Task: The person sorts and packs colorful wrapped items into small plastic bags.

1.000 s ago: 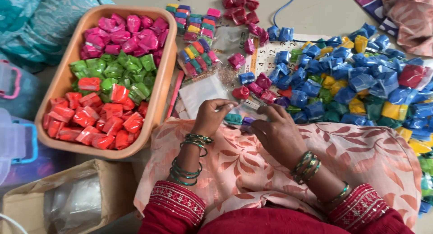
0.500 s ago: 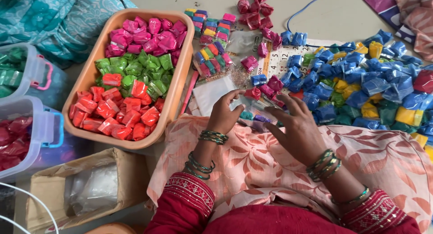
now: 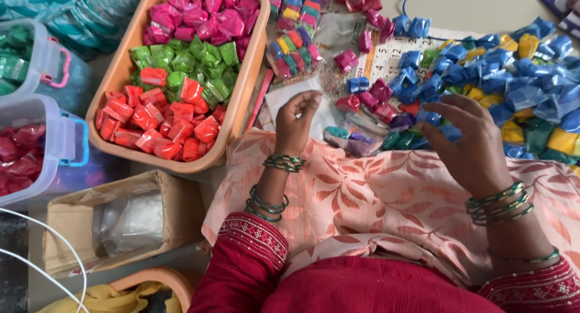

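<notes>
Head view: the left hand (image 3: 296,123) is raised over the lap, its fingers curled together and pinching the edge of a clear plastic bag (image 3: 296,95) that lies flat just beyond the knee. The right hand (image 3: 468,141) hovers with fingers spread and loose, holding nothing, above a small filled pouch (image 3: 356,141) of mixed colours at the edge of the peach floral cloth (image 3: 374,198). Green bangles (image 3: 498,204) ring both wrists. To the left sits an orange tray (image 3: 251,77) packed with pink, green and red packets. Beyond the right hand spreads a heap of blue and yellow packets (image 3: 513,89). Two clear plastic tubs (image 3: 57,138) stand at far left, with a cardboard box (image 3: 175,210) near them.
</notes>
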